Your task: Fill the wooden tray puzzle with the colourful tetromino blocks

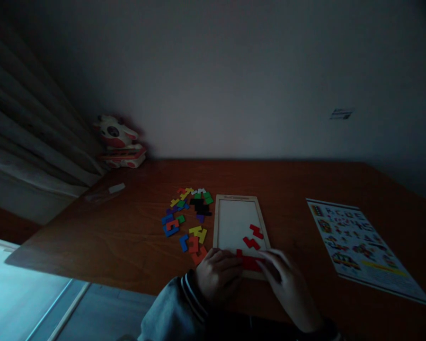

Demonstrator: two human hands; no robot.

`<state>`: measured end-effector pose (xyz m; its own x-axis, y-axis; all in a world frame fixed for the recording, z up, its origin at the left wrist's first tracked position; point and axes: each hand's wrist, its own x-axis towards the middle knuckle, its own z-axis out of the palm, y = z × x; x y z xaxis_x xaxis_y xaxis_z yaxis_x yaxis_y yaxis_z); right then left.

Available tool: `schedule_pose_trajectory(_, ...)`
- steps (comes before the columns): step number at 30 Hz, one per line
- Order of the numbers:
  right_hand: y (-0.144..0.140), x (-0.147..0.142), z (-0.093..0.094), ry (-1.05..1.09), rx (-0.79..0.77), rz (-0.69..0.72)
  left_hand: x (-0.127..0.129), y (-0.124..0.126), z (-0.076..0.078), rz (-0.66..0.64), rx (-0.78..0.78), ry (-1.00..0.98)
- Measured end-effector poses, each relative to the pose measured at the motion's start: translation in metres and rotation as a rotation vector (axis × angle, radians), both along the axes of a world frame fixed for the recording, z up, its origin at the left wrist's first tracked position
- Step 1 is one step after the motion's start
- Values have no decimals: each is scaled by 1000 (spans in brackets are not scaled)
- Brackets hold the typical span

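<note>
A wooden puzzle tray (216, 222) with a pale inside lies before me on the table. Red puzzle pieces (250, 263) sit along its near end, between my two hands. Two more red pieces (252, 243) lie loose inside, toward the right side. My left hand (220, 272) rests at the near left corner, its fingers curled against the red pieces; what its fingertips hold, if anything, is hidden. From the right, my right hand (282, 274) reaches over the near right corner with thumb and forefinger at the end of the red pieces. Dim light blurs the fingertips.
Left of the tray lie many loose coloured puzzle pieces (193, 244), some in a heap. A printed sheet (365, 248) lies at the right. A cow-shaped toy keyboard (122, 149) stands at the back left, near a curtain (31, 118). The wooden table (128, 251) meets a wall behind.
</note>
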<state>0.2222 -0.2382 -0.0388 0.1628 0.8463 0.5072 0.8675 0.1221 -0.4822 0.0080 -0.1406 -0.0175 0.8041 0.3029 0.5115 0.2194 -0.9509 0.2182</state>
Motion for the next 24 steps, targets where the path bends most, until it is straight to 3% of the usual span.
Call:
schedule_pose_trajectory(8, 1, 1, 0, 28, -35, 2, 0, 0, 0, -20, -5, -48)
schedule_pose_trajectory(13, 4, 1, 11, 127, -54, 4, 0, 0, 1, -20, -4, -63)
schedule_pose_trajectory(24, 41, 4, 10, 10, -111, -96, 0, 0, -2, -14, 29, -63)
